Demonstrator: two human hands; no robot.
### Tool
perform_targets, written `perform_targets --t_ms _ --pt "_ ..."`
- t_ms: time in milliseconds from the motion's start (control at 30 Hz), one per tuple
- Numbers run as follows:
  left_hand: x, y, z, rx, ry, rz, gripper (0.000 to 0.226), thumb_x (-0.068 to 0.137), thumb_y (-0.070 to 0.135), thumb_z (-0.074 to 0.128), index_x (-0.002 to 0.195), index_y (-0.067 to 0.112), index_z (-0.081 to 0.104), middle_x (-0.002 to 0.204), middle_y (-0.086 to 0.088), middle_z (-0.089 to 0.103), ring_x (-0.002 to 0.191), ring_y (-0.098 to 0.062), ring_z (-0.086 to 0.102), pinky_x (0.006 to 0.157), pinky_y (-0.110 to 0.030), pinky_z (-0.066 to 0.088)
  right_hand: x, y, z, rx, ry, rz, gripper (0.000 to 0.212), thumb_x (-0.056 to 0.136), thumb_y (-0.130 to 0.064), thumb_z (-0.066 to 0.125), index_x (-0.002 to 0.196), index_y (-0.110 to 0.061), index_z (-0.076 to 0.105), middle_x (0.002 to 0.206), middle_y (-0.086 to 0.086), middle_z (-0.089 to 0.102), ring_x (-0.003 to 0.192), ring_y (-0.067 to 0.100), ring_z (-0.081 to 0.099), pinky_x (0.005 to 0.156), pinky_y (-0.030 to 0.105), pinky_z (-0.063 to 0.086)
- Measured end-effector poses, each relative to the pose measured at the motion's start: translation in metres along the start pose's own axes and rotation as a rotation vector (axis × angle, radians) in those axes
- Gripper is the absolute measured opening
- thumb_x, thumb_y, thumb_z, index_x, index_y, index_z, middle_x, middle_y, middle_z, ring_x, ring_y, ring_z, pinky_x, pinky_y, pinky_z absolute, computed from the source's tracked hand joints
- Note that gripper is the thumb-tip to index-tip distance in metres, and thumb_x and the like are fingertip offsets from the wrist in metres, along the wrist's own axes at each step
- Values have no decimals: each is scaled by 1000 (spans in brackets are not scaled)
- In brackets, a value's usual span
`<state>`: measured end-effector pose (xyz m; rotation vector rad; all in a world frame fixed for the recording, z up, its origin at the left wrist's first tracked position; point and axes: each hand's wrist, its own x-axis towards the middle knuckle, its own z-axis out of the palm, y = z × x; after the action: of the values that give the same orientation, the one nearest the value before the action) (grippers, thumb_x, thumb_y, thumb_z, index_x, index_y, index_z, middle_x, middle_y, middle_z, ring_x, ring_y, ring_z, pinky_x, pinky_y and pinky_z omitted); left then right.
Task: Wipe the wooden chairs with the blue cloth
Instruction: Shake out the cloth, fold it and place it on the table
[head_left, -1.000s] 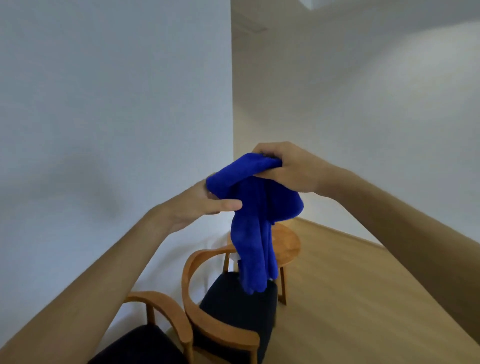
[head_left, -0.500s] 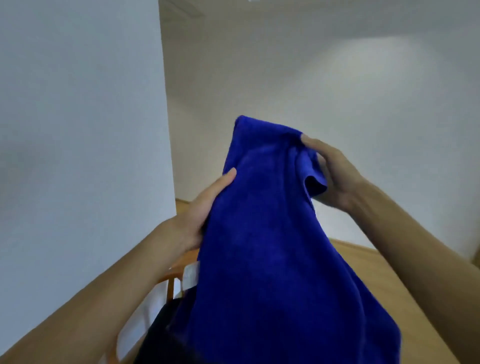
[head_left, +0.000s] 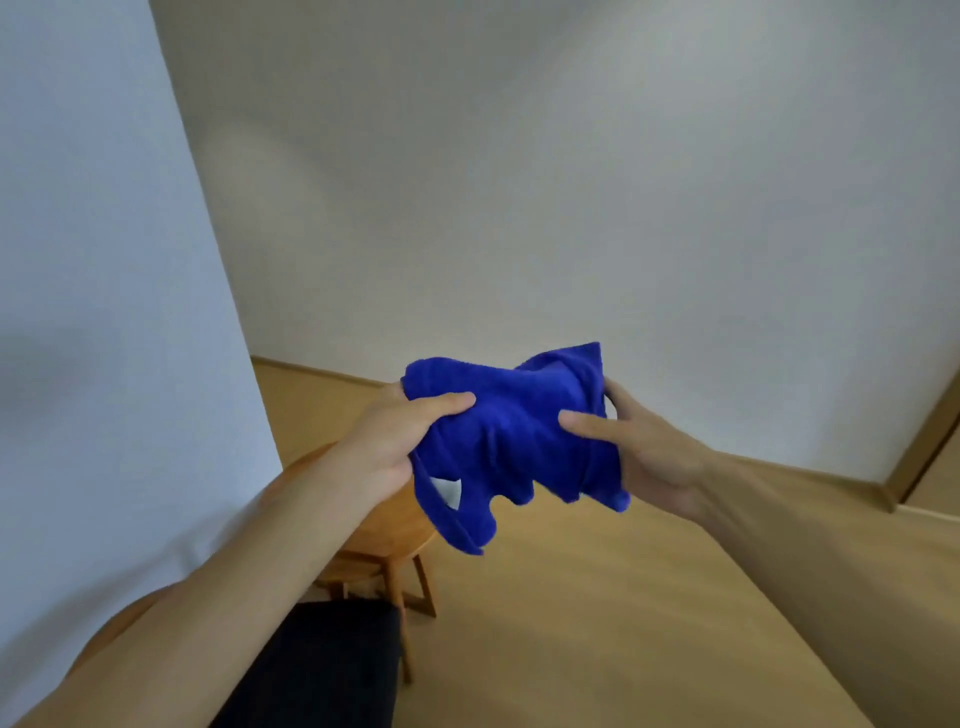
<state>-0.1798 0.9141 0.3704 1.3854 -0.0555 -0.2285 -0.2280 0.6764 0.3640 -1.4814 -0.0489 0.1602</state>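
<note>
Cloth (head_left: 511, 441) up in mid-air, above the stool (head_left: 387, 525), pinched left (head_left: 400, 441) and right (head_left: 639, 452), thumbs on top. Best folded into a flat pad before lowering to the chair (head_left: 322, 670) nearby.

Soft, even light; wide-angle bending at edges.

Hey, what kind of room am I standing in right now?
Probably a sparsely furnished room in a home: plain white walls, a light wooden floor, and a small round wooden table beside a dark-cushioned chair.
</note>
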Motion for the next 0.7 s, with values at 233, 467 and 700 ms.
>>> perform_targets --t_ms 233,467,700 --pt "88 -4 2 222 76 67 97 62 11 88 139 41 38 124 -7 57 103 -22 65 91 -40 54 97 -23 -56 -437 -36 -35 75 68 -12 88 132 -36 56 124 -4 64 109 13 64 96 32 53" --pt "145 5 -20 1139 121 378 56 70 16 79 121 28 59 111 17 60 99 -3 56 71 -9 41 216 -40 -59 -1364 -67 -297 41 73 -30 81 111 -29 65 106 -10 63 100 17 59 78 29 49" --pt "231 28 -76 870 299 320 20 73 12 79 87 23 71 81 8 71 75 -4 65 70 -25 53 340 -43 -51 -1385 -213 -379 25 82 -38 71 84 -14 67 94 0 60 86 22 60 76 39 53"
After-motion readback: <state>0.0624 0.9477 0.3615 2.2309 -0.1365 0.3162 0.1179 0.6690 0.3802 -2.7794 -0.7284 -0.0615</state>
